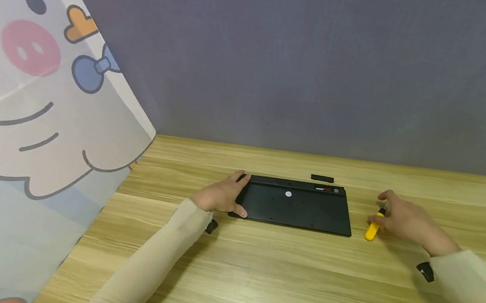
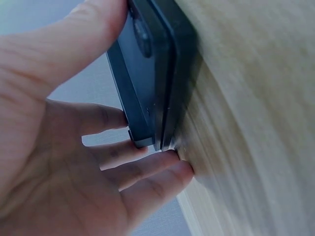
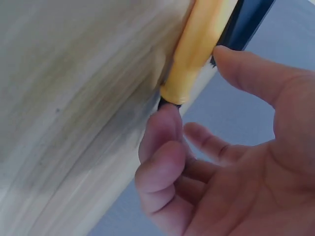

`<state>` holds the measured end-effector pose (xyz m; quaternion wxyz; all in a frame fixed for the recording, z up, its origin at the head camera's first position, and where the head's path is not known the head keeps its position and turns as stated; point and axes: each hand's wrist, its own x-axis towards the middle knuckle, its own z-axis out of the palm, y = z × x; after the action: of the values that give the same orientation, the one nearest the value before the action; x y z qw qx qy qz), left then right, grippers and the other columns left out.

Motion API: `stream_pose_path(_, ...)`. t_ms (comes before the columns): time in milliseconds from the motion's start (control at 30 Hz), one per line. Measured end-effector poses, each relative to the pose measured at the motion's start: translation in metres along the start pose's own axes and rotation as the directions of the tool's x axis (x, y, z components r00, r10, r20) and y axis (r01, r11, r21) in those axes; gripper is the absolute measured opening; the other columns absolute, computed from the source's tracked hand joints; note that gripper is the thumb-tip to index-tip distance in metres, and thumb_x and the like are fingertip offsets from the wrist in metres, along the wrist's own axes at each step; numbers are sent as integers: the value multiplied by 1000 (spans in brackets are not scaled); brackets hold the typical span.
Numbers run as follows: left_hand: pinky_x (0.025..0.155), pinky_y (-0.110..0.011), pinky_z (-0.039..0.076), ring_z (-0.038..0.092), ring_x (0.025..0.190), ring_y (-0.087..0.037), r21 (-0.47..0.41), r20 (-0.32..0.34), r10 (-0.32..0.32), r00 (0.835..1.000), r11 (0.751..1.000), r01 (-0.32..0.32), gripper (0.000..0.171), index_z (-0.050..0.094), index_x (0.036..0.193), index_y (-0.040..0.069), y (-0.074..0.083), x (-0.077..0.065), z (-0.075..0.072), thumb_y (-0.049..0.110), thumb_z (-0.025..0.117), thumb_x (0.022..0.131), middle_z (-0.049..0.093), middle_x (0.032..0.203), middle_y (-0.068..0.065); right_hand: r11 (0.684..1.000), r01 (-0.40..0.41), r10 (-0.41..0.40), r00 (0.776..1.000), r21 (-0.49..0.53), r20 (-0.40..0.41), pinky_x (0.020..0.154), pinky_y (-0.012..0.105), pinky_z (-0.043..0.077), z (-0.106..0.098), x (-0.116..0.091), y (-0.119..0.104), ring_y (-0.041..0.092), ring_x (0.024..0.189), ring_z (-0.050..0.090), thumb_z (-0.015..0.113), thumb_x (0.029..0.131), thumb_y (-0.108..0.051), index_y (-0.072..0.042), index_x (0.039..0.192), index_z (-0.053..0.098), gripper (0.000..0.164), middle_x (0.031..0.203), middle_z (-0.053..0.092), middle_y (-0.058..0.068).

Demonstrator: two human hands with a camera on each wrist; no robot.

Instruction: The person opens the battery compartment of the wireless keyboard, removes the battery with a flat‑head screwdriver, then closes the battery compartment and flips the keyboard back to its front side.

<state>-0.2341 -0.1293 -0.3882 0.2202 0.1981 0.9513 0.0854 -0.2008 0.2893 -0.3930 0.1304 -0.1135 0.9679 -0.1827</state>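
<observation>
A black keyboard [image 1: 295, 209] lies underside up on the wooden table, its small battery compartment [image 1: 335, 190] uncovered at the back right. Inside it shows a red-and-white battery [image 1: 324, 189]. My left hand [image 1: 224, 193] holds the keyboard's left end, thumb at the front edge and fingers at the back edge. To the right, my right hand [image 1: 404, 220] is at a yellow-handled screwdriver [image 1: 372, 231]. Curled fingers meet its black collar in the right wrist view, and the thumb is beside the yellow handle [image 3: 197, 54]. The hand partly hides the shaft.
Just behind the keyboard lies a small black cover [image 1: 322, 178]. A grey panel [image 1: 307, 67] rises along the table's back edge, and a wall with cartoon pictures [image 1: 44, 90] stands at the left. Wood-grain table top [image 1: 280, 283] stretches in front of the keyboard.
</observation>
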Motion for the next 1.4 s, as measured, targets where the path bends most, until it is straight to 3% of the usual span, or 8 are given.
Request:
stream_pose_path(67,97,-38,40,22,139,-27,-4,3,-3,1000,1000,3,107,2,154,17,0,0,0,46,71,78,-4,158,-6,1000,7,-7,1000,-7,5,56,41,45,3,-6,-3,23,66,56,65,87,-44,9,128,39,73,82,62,13)
stream_pose_path(200,96,-37,41,24,138,-27,-5,6,-14,1000,1000,14,108,1,154,18,0,0,1,46,71,77,-5,158,-6,999,35,-35,999,-13,14,50,33,37,11,-14,-14,16,57,46,64,88,-42,1,118,52,54,69,54,0)
stream_pose_path(367,95,-38,41,25,138,-27,2,4,-7,1000,1000,7,107,1,154,18,1,1,1,47,71,77,-4,158,-7,998,51,-51,999,-34,-19,48,30,30,18,-20,-19,15,55,41,65,88,-41,-6,102,60,38,64,47,-3)
stream_pose_path(633,96,-38,40,24,138,-28,3,3,-3,1000,1000,3,108,2,154,17,1,1,1,46,72,77,-3,158,-8,998,49,-50,998,-29,-41,48,30,29,20,-21,-17,15,54,40,67,87,-37,-6,100,60,34,64,45,-2)
stream_pose_path(833,97,-38,40,25,137,-28,-1,-10,6,1000,1000,-6,108,3,154,15,0,1,1,46,72,77,-2,158,-8,1000,26,-26,999,-15,-39,48,30,30,16,-22,-18,16,56,42,65,87,-42,-5,105,58,41,65,47,-1)
stream_pose_path(1100,98,-39,39,24,138,-29,-4,-9,4,1000,1000,-4,108,3,154,15,0,1,1,46,72,77,-2,157,-8,999,13,-17,995,-34,-102,48,31,34,8,-22,-21,19,60,45,69,85,-40,-2,109,53,47,74,50,3)
stream_pose_path(1233,98,-39,39,23,138,-29,7,-14,9,1000,1000,-9,108,4,154,15,0,1,1,47,72,77,-1,157,-9,999,13,-18,988,-35,-155,47,32,37,6,-24,-25,20,62,48,67,87,-32,-4,115,51,42,90,57,16)
stream_pose_path(1400,97,-38,40,23,138,-28,-5,-10,7,1000,1000,-7,108,3,154,16,1,1,0,45,72,77,-3,157,-8,997,76,-73,955,-1,-286,45,32,38,2,-27,-32,19,59,49,58,91,-12,-2,115,53,26,106,58,26)
